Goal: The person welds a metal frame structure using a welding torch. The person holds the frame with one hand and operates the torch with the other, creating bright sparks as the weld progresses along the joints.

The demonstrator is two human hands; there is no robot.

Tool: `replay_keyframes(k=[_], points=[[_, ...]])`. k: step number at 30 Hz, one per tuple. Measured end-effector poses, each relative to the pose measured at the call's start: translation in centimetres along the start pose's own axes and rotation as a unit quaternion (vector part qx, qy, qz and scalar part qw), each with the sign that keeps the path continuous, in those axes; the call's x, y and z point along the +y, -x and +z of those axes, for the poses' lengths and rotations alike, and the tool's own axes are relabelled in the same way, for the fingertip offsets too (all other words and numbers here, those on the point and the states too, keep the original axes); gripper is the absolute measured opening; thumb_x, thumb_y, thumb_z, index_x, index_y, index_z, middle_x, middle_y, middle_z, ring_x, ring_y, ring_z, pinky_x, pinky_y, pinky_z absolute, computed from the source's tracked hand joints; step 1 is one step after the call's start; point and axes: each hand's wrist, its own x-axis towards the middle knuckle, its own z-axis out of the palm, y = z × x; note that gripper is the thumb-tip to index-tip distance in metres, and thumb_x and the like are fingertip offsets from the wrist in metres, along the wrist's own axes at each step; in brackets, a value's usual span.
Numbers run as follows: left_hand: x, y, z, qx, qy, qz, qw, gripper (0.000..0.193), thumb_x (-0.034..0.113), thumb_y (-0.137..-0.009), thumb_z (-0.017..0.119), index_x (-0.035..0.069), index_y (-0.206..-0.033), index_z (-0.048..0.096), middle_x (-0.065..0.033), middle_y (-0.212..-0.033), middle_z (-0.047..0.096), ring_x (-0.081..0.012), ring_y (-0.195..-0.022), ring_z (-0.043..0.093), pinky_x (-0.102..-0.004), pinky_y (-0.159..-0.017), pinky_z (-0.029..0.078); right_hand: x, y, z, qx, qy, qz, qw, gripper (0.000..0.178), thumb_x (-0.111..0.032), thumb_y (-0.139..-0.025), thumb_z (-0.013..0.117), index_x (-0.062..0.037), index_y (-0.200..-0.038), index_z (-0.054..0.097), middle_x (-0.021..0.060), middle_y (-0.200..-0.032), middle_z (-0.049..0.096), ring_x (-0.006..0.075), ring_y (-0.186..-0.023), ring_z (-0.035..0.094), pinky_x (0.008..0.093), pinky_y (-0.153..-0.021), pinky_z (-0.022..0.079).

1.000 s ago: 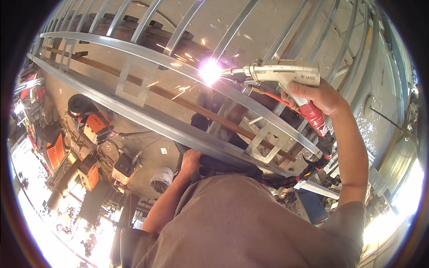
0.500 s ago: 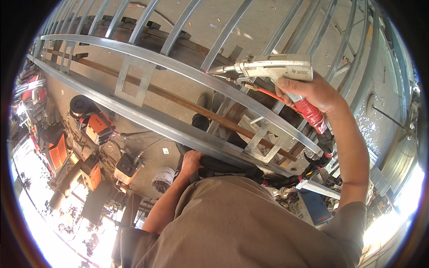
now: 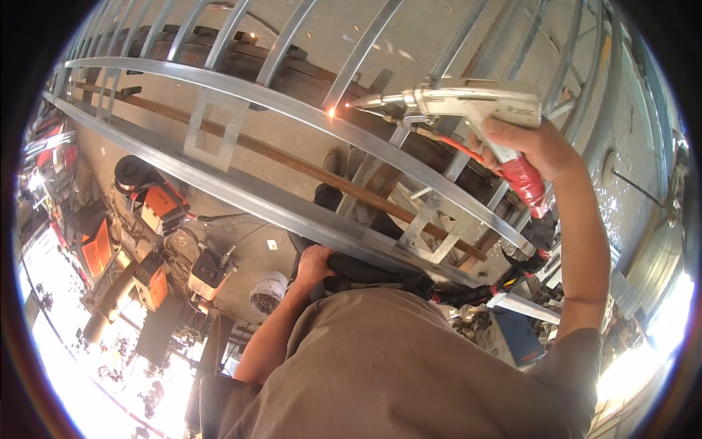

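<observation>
Gripping a pistol-shaped, glossy red-wrapped torch (image 3: 479, 99).

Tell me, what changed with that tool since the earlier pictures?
The glaring flash and its shower of sparks are gone; a small orange glow shows at the metal rail. The right hand has moved the welding torch slightly farther out from the person, its tip apparently off the rail. Nothing was grasped or released: that hand still grips the torch, and the left hand stays by the waist.

Bars (image 3: 363, 51) run off the top; the blurred gun (image 3: 479, 99) partly hides the right hand (image 3: 540, 148); the lower edge crops the shirt (image 3: 395, 366).
</observation>
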Motion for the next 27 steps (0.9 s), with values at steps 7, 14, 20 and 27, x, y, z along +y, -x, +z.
replay_keyframes(k=[7,14,20,27], points=[[3.3,-0.9,-0.9,-0.121,-0.093,0.013,0.988,0.051,0.031,-0.060,0.084,0.012,-0.107,0.080,-0.0158,-0.100,0.077,-0.0354,-0.105,0.072,-0.0471,-0.092,0.056,2.0,3.6,-3.2,-0.013,0.009,0.033,0.999,0.044,-0.033,-0.097,0.080,-0.0023,-0.126,0.071,0.0086,-0.087,0.074,0.0166,-0.068,0.068,0.0334,-0.066,0.056],[5.8,-0.4,-1.6,-0.096,-0.124,0.025,0.987,0.049,0.032,-0.061,0.083,0.011,-0.106,0.081,-0.0172,-0.101,0.077,-0.0377,-0.100,0.073,-0.0467,-0.092,0.057,3.6,3.2,-3.5,-0.023,-0.005,0.064,0.998,0.043,-0.036,-0.095,0.081,-0.0023,-0.121,0.073,0.0080,-0.086,0.074,0.0171,-0.070,0.070,0.0340,-0.067,0.056],[6.7,-1.2,-2.4,-0.158,-0.095,0.026,0.982,0.054,0.032,-0.060,0.083,0.013,-0.110,0.080,-0.0151,-0.103,0.077,-0.0372,-0.102,0.072,-0.0471,-0.091,0.057,3.5,3.3,-3.4,-0.025,0.002,0.064,0.998,0.043,-0.037,-0.094,0.083,-0.0027,-0.117,0.074,0.0072,-0.085,0.073,0.0170,-0.070,0.070,0.0341,-0.067,0.056],[8.1,-1.4,-2.3,-0.105,-0.060,0.063,0.991,0.057,0.032,-0.060,0.084,0.015,-0.115,0.080,-0.0144,-0.107,0.078,-0.0372,-0.104,0.072,-0.0477,-0.091,0.057,3.1,3.2,-3.4,-0.025,-0.001,0.071,0.997,0.042,-0.034,-0.094,0.084,-0.0017,-0.118,0.074,0.0080,-0.088,0.073,0.0168,-0.071,0.069,0.0336,-0.065,0.055]])
